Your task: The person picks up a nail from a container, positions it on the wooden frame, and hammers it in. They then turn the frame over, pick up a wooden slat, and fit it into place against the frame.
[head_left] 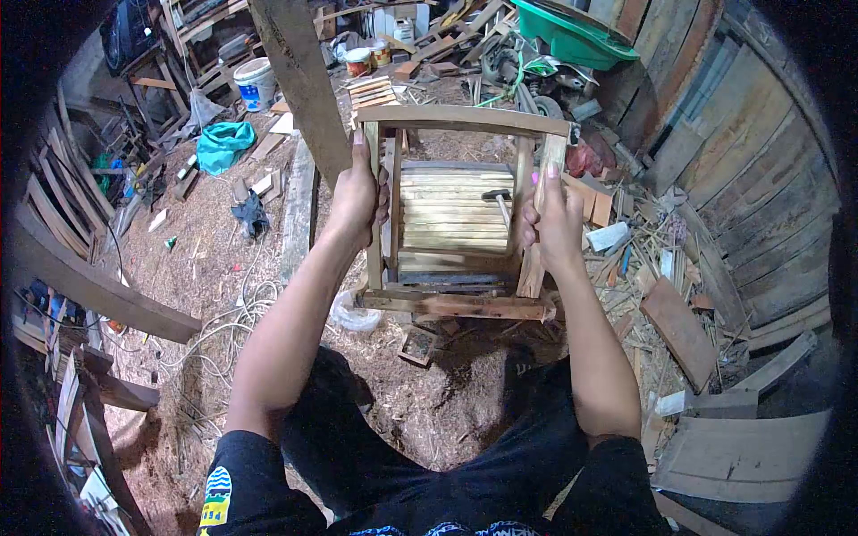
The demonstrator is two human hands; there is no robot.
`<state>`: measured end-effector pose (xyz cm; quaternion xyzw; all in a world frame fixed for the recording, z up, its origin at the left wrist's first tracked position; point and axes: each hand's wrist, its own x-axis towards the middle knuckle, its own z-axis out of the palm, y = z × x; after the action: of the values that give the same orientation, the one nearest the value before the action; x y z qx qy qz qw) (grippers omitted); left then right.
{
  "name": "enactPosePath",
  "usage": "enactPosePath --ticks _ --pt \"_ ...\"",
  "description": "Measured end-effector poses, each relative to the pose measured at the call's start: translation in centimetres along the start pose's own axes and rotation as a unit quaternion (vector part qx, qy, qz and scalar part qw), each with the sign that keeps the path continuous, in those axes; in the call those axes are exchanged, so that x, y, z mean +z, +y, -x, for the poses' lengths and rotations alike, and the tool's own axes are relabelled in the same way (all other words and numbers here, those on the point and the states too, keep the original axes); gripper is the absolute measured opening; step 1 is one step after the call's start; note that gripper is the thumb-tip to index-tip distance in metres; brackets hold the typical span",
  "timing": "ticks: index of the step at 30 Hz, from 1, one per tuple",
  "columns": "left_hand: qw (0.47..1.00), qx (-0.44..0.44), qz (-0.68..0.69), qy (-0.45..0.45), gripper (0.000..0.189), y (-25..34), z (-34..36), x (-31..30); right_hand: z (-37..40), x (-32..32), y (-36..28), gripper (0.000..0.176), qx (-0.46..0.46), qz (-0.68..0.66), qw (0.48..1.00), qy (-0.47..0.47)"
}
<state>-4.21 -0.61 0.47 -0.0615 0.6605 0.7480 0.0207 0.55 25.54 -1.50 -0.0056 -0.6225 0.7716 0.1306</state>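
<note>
A wooden frame (465, 116) with a curved top rail is held up in front of me. My left hand (357, 192) is wrapped round its left upright, thumb pointing up. On the other side my right hand (556, 214) grips the right upright, which slants a little. The bottom rail (456, 306) lies nearest to me. Through the frame's opening a stack of pale slats (447, 210) shows, and a hammer (502, 204) rests on it. What lies under the frame's lower edge is partly hidden.
A thick post (304, 80) rises at the upper left of the frame. Wood offcuts (679, 330) lie on the right, and a tangled cord (228, 326) on the left. Farther back are a white bucket (255, 85), a teal bag (225, 146) and a green tub (572, 40).
</note>
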Motion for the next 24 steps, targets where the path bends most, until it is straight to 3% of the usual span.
enactPosePath --ticks 7,9,11,13,14,17,19,21,23,24 --pt "0.997 0.07 0.011 0.012 0.069 -1.8 -0.3 0.4 -0.6 -0.6 0.5 0.044 -0.039 0.032 0.999 -0.016" --pt "0.986 0.154 -0.001 0.061 0.069 -3.2 -0.7 0.7 -1.1 -0.7 0.5 0.036 -0.017 -0.016 1.0 -0.02" --pt "0.982 0.181 0.009 0.048 0.069 -4.6 -0.3 0.9 -1.7 -1.3 1.4 0.028 0.003 -0.032 0.999 -0.02" --pt "0.963 0.26 -0.017 0.062 0.068 -5.6 0.2 1.3 -2.1 -1.7 2.6 0.019 -0.059 -0.001 0.997 -0.04" --pt "0.959 0.273 -0.065 0.024 0.068 -8.0 -2.1 -0.8 -1.9 -2.1 2.8 0.013 -0.012 -0.048 0.997 -0.055" --pt "0.939 0.341 -0.033 0.004 0.068 -8.7 -2.1 -0.6 -3.2 -3.0 6.0 0.008 -0.02 -0.031 0.998 -0.054" --pt "0.943 0.331 -0.04 0.005 0.07 -9.9 -3.2 -1.1 -3.0 -2.5 5.4 0.006 -0.023 0.007 0.999 -0.038" --pt "0.93 0.362 -0.059 0.005 0.076 -10.8 -2.8 -1.6 -2.4 -2.1 4.7 0.007 -0.01 -0.044 0.993 -0.112" --pt "0.937 0.344 -0.051 0.015 0.076 -10.8 -2.5 -2.2 -2.8 -2.5 5.5 0.008 0.008 -0.029 0.994 -0.101" --pt "0.936 0.335 -0.109 -0.008 0.072 -10.6 -2.6 -2.9 -3.1 -2.5 5.9 0.009 0.022 -0.013 0.996 -0.089"
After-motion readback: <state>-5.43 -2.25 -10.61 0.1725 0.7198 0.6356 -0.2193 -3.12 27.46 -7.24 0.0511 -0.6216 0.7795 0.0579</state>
